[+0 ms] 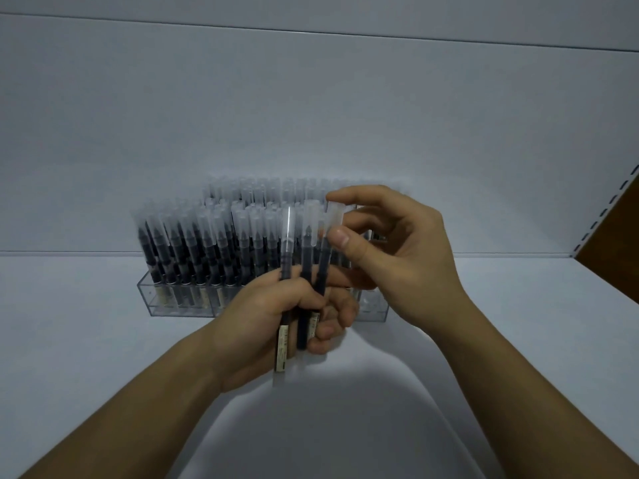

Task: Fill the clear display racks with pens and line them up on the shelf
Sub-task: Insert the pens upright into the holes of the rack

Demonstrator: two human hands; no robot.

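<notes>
A clear display rack (179,300) stands on the white shelf (86,323), packed with several dark pens with frosted caps (193,236). In front of it my left hand (273,316) grips a small bundle of three such pens (304,264) upright by their lower barrels. My right hand (397,257) is at the bundle's top and pinches the frosted cap of the rightmost pen (334,216) between thumb and forefinger. The rack's right part is hidden behind my hands.
The shelf's white back panel (311,115) rises right behind the rack. A perforated upright (608,212) and a brown panel (619,236) close the shelf at the right. Bare shelf surface lies left and right of the rack.
</notes>
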